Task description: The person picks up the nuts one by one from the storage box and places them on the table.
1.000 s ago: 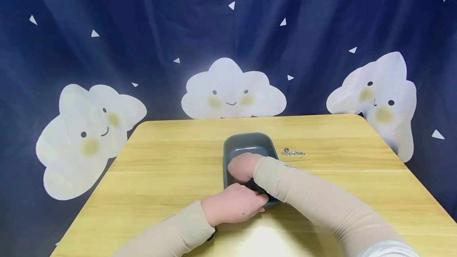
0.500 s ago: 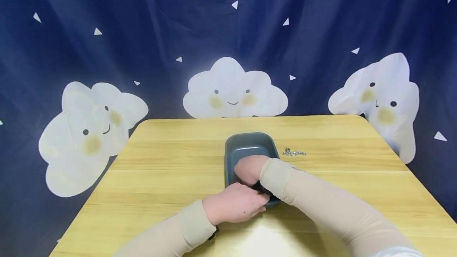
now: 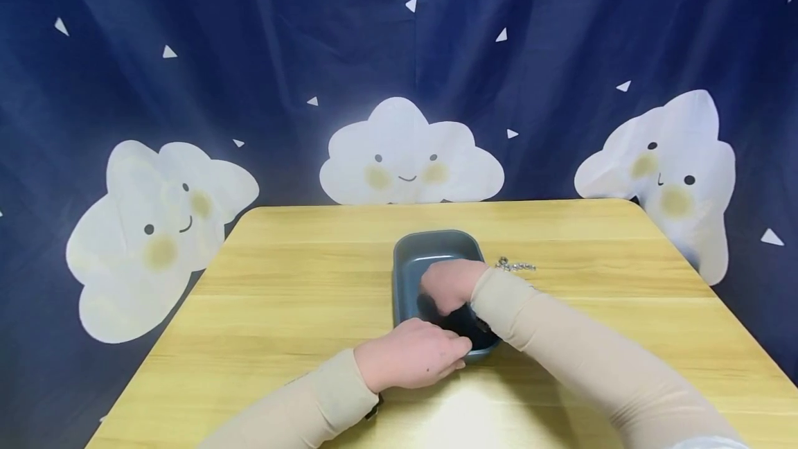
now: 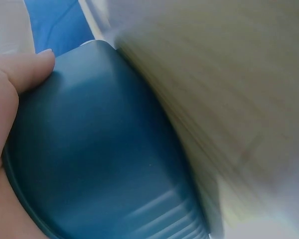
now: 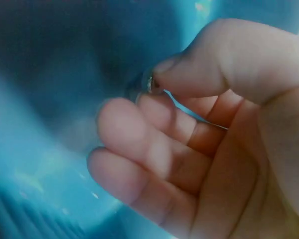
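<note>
A dark blue-grey rectangular box (image 3: 404, 276) with rounded corners stands on the wooden table. My left hand (image 3: 414, 354) grips its near rim; in the left wrist view the thumb (image 4: 40, 67) lies over the edge of the outer wall. Inside the box, my right hand (image 3: 451, 285) is above the floor with its fingers bent. The right wrist view shows a small shiny metal nut (image 5: 150, 83) pinched between thumb and index finger, mostly covered by the fingertips. Several small metal nuts (image 3: 517, 267) lie in a cluster on the table, just right of the box.
The light wooden table (image 3: 299, 262) extends around the box on all sides. Behind it hangs a dark blue curtain (image 3: 349, 19) with white clouds and triangles. My right forearm (image 3: 592, 352) crosses over the box's right rim.
My right hand has moved rightward inside the box, then slightly up and toward the nuts' side. The left hand has kept its hold on the near rim.
</note>
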`<state>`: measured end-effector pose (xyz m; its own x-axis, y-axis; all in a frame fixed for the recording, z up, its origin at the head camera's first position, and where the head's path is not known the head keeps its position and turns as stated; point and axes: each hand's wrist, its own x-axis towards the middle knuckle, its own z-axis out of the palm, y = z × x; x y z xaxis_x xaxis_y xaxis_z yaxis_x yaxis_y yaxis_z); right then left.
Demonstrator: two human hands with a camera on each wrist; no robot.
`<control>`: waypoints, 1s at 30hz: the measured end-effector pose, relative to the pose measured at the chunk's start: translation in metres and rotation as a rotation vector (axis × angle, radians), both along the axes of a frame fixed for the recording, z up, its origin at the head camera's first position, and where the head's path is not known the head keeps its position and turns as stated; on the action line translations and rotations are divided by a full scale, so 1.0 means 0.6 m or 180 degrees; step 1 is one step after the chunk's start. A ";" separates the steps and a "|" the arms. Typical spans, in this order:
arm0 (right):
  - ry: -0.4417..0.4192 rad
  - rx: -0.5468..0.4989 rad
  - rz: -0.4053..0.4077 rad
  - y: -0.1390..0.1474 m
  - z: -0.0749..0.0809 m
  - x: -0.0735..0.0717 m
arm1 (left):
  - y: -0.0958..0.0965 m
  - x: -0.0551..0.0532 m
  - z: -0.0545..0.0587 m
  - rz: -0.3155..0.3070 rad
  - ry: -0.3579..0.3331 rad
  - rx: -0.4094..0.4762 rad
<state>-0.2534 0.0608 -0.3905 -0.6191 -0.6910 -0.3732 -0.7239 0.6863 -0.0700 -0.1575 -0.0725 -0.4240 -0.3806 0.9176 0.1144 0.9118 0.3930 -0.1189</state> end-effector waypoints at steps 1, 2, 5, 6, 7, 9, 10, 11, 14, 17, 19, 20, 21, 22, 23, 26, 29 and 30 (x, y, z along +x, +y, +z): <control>0.0010 -0.0029 -0.0010 0.003 0.006 -0.003 | 0.000 0.000 0.000 0.0003 -0.0020 -0.0007; 0.0023 -0.0066 -0.0013 0.007 0.013 -0.006 | -0.001 -0.001 0.001 0.0006 -0.0048 -0.0015; 0.0050 -0.0301 -0.0049 0.026 0.040 -0.017 | -0.001 0.000 0.004 0.0022 -0.0101 -0.0041; 0.0072 -0.0421 -0.0053 0.037 0.050 -0.022 | 0.000 0.000 0.005 0.0034 -0.0110 -0.0049; 0.0091 -0.0537 -0.0059 0.049 0.060 -0.027 | 0.000 0.000 0.006 0.0041 -0.0121 -0.0058; 0.0110 -0.0795 -0.0120 0.082 0.080 -0.038 | 0.002 0.001 0.009 0.0063 -0.0139 -0.0084; 0.0148 -0.0915 -0.0152 0.101 0.086 -0.045 | 0.003 0.001 0.010 0.0074 -0.0144 -0.0101; 0.0172 -0.1016 -0.0200 0.122 0.091 -0.053 | 0.004 0.001 0.010 0.0089 -0.0149 -0.0123; 0.0238 -0.1166 -0.0482 0.182 0.090 -0.075 | 0.007 0.000 0.011 0.0135 -0.0185 -0.0192; 0.0210 -0.1076 -0.0806 0.228 0.065 -0.096 | 0.006 -0.002 0.011 0.0163 -0.0246 -0.0233; 0.0146 -0.0944 -0.0958 0.248 0.043 -0.107 | 0.005 -0.003 0.011 0.0155 -0.0283 -0.0234; 0.0118 -0.0892 -0.0986 0.256 0.031 -0.112 | 0.005 -0.003 0.010 0.0149 -0.0293 -0.0232; 0.0094 -0.0864 -0.1000 0.262 0.019 -0.116 | 0.004 -0.003 0.010 0.0146 -0.0300 -0.0233; 0.0068 -0.0855 -0.1010 0.266 0.009 -0.119 | 0.004 -0.003 0.009 0.0142 -0.0307 -0.0233; 0.0039 -0.0855 -0.1033 0.270 -0.001 -0.122 | 0.004 -0.003 0.009 0.0140 -0.0301 -0.0235; -0.0008 -0.0881 -0.1080 0.274 -0.024 -0.127 | 0.005 -0.002 0.009 0.0154 -0.0311 -0.0247; -0.0073 -0.0878 -0.1181 0.272 -0.039 -0.130 | 0.005 -0.001 0.009 0.0172 -0.0342 -0.0264; -0.0083 -0.0870 -0.1188 0.271 -0.042 -0.131 | 0.004 -0.001 0.009 0.0183 -0.0363 -0.0276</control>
<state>-0.3317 0.2233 -0.4157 -0.8371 -0.4978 -0.2270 -0.4264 0.8535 -0.2995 -0.1580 -0.0699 -0.4185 -0.4387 0.8986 -0.0112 0.8977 0.4376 -0.0515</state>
